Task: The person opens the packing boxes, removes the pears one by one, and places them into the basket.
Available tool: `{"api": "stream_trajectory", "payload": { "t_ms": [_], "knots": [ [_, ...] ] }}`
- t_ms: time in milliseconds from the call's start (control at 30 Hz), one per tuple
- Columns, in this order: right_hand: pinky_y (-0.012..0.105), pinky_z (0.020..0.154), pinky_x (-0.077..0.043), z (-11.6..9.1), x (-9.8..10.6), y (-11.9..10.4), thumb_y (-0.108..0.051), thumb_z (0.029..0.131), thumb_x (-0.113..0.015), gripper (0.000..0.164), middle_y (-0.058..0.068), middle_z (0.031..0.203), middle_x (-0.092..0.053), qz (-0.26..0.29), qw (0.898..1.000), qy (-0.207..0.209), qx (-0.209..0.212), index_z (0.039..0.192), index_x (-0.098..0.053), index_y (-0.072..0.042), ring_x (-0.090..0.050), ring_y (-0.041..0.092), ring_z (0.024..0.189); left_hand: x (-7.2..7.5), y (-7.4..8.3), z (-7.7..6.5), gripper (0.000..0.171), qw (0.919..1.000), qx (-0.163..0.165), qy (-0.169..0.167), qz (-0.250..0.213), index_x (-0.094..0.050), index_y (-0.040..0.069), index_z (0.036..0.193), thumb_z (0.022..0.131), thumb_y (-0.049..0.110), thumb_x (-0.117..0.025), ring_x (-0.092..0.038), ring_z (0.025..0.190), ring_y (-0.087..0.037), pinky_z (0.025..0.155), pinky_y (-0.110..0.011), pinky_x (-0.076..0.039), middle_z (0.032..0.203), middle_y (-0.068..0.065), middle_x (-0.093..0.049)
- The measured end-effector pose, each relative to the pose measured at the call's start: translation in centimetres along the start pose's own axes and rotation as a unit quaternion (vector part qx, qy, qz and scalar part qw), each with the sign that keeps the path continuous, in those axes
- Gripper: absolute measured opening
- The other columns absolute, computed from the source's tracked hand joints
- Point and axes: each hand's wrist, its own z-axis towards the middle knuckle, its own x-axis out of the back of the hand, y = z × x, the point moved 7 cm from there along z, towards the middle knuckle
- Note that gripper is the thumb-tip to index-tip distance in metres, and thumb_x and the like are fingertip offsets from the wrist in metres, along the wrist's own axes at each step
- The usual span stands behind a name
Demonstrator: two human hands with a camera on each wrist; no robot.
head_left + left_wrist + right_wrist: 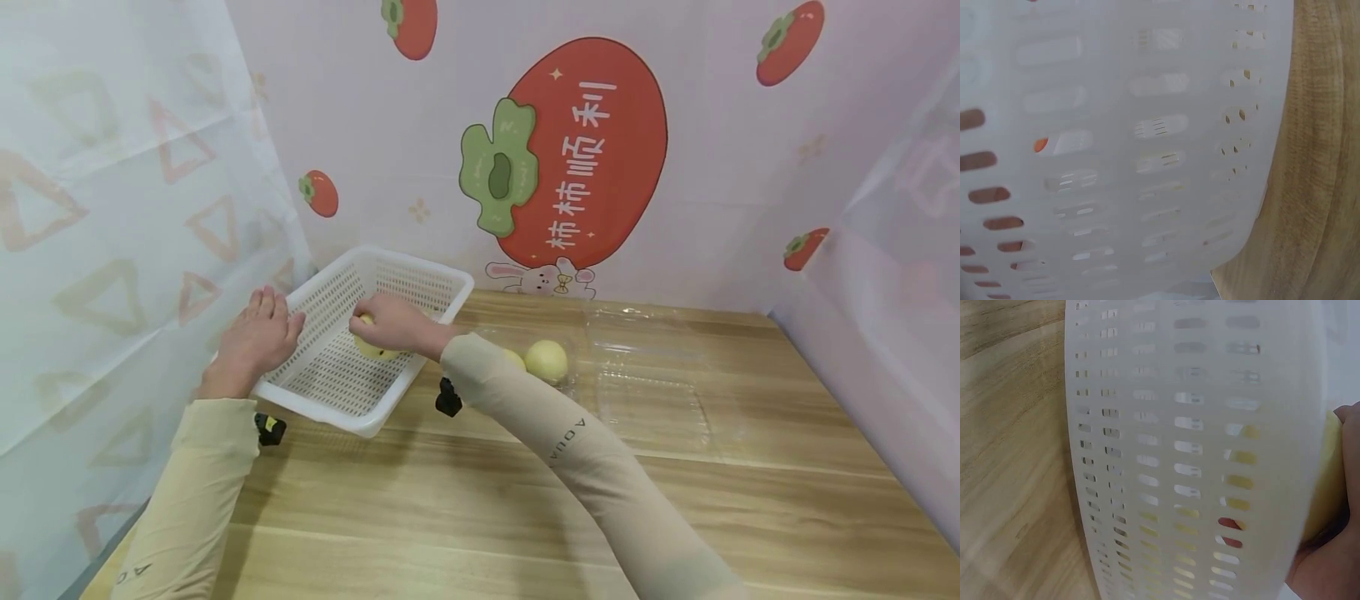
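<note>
A white slotted plastic basket (360, 423) stands on the wooden table. My right hand (397, 323) reaches over its right rim and grips a round yellow fruit (377, 347), whose top is covered by the fingers. From the right wrist, this fruit (1327, 481) shows just past the basket rim, and more yellow appears through the lower slots. My left hand (258, 333) lies along the left rim with straight fingers. The left wrist view is filled by the basket's slotted side (1110, 156).
Right of the basket, a clear plastic container (573, 383) holds pale yellow fruits (547, 361), partly behind the right sleeve. A transparent lid-like tray (652, 408) lies beside it. Printed cloth walls (720, 167) enclose the table (420, 517) at the back and sides.
</note>
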Motion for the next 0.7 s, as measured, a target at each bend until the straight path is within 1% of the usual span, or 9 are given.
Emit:
{"api": "stream_trajectory", "payload": {
  "t_ms": [100, 233, 333, 400, 433, 500, 600, 667, 700],
  "knots": [
    [0.016, 0.061, -0.041, 0.6, -1.0, 0.1, -0.029, 0.098, -0.042, 0.034, -0.006, 0.077, -0.064, -0.009, 1.000, -0.022, 0.005, 0.109, -0.071, -0.014, -0.053, 0.006, 0.064, 0.0, 0.0, 0.0, 0.076, 1.0000, -0.001, 0.004, 0.000, -0.004, -0.019, 0.148, 0.106, 0.044, -0.009, 0.002, 0.147, -0.054, 0.121, -0.062, -0.005, 0.155, -0.040, 0.005],
    [0.017, 0.062, -0.039, 1.1, -1.9, 0.5, -0.029, 0.099, -0.041, 0.032, -0.005, 0.083, -0.064, -0.028, 0.999, -0.042, 0.004, 0.105, -0.069, -0.014, -0.050, 0.007, 0.066, 0.1, 0.1, -0.1, 0.076, 0.9999, -0.007, 0.008, -0.005, -0.004, -0.019, 0.148, 0.106, 0.044, -0.009, 0.002, 0.146, -0.054, 0.121, -0.062, -0.005, 0.155, -0.040, 0.006],
    [0.017, 0.065, -0.040, 1.3, -2.4, 0.9, -0.028, 0.100, -0.040, 0.034, -0.003, 0.091, -0.066, -0.025, 0.998, -0.053, 0.001, 0.110, -0.068, -0.013, -0.051, 0.007, 0.070, 0.2, 0.1, 0.0, 0.077, 1.0000, -0.004, 0.007, -0.006, -0.003, -0.019, 0.148, 0.105, 0.044, -0.009, 0.002, 0.147, -0.054, 0.121, -0.062, -0.005, 0.155, -0.040, 0.006],
    [0.017, 0.066, -0.039, 1.4, -2.6, 1.0, -0.027, 0.101, -0.039, 0.035, -0.003, 0.091, -0.065, -0.021, 0.998, -0.056, 0.003, 0.111, -0.069, -0.013, -0.050, 0.007, 0.070, 0.2, 0.1, 0.0, 0.077, 1.0000, -0.002, 0.004, -0.006, -0.003, -0.019, 0.148, 0.105, 0.044, -0.008, 0.003, 0.147, -0.054, 0.120, -0.063, -0.005, 0.155, -0.040, 0.007],
    [0.017, 0.066, -0.039, 1.5, -2.7, 1.1, -0.027, 0.101, -0.039, 0.034, -0.004, 0.088, -0.063, -0.018, 0.998, -0.056, 0.005, 0.109, -0.069, -0.013, -0.049, 0.007, 0.069, 0.2, 0.1, 0.0, 0.076, 1.0000, -0.002, 0.005, -0.005, -0.003, -0.019, 0.148, 0.105, 0.044, -0.008, 0.002, 0.147, -0.054, 0.120, -0.063, -0.005, 0.155, -0.040, 0.007],
    [0.016, 0.063, -0.036, 1.6, -2.8, 1.1, -0.026, 0.102, -0.039, 0.031, -0.005, 0.079, -0.058, -0.018, 0.998, -0.059, 0.013, 0.098, -0.067, -0.013, -0.045, 0.006, 0.064, 0.2, 0.1, 0.0, 0.076, 1.0000, -0.004, 0.005, -0.003, -0.003, -0.020, 0.148, 0.106, 0.044, -0.008, 0.002, 0.146, -0.054, 0.120, -0.062, -0.005, 0.155, -0.040, 0.006],
    [0.018, 0.058, -0.030, 1.9, -3.2, 1.1, -0.025, 0.103, -0.039, 0.032, -0.005, 0.065, -0.045, -0.022, 0.997, -0.068, 0.026, 0.078, -0.056, -0.014, -0.035, 0.007, 0.057, 0.2, 0.2, 0.0, 0.076, 0.9999, -0.007, 0.008, 0.002, -0.004, -0.020, 0.148, 0.106, 0.043, -0.009, 0.001, 0.146, -0.055, 0.121, -0.062, -0.006, 0.154, -0.041, 0.005],
    [0.019, 0.057, -0.029, 2.1, -3.5, 1.3, -0.025, 0.103, -0.039, 0.034, -0.004, 0.062, -0.041, -0.029, 0.996, -0.074, 0.025, 0.072, -0.049, -0.015, -0.033, 0.008, 0.056, 0.2, 0.3, 0.1, 0.076, 0.9999, -0.009, 0.010, 0.004, -0.004, -0.020, 0.147, 0.106, 0.043, -0.010, 0.001, 0.146, -0.055, 0.121, -0.062, -0.005, 0.154, -0.042, 0.005],
    [0.019, 0.059, -0.030, 2.2, -3.6, 1.4, -0.026, 0.103, -0.039, 0.034, -0.005, 0.063, -0.042, -0.035, 0.996, -0.075, 0.022, 0.072, -0.049, -0.015, -0.035, 0.008, 0.058, 0.1, 0.3, 0.1, 0.076, 0.9999, -0.009, 0.011, 0.004, -0.004, -0.020, 0.147, 0.106, 0.043, -0.010, 0.000, 0.146, -0.055, 0.121, -0.061, -0.005, 0.154, -0.042, 0.005]
  ]
}}
